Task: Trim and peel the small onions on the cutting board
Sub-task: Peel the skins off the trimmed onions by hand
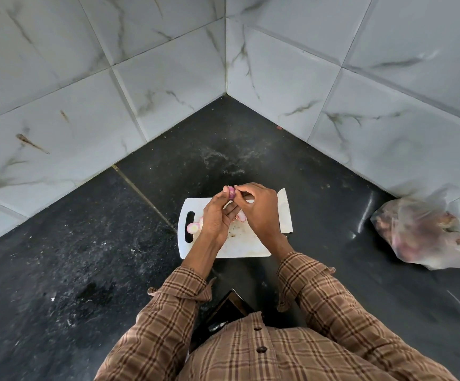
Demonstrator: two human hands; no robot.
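I have one small onion [231,193] raised above the far edge of the cutting board [239,244], pinched at my left hand [217,215] fingertips, thumb on the near side and fingers wrapped behind it. My right hand [259,209] comes in from the other side, thumb and forefinger nipped together at the onion's top, on what I take to be a flap of purple skin, though the flap itself is too small to make out. It should weigh almost nothing and feel firm, so I judge my left hand need only steady it; squeeze too hard and a wet, peeled bulb is likely to shoot out. The dry outer skin is probably brittle and tears in strips, so the best hold is at a cut end, where the layer lifts. Below my left palm, two peeled onions [194,226] lie on the board near its handle slot, and another pale piece [242,215] sits under my right fingers. A knife blade [285,213] rests just beyond my right wrist, at the board's edge.
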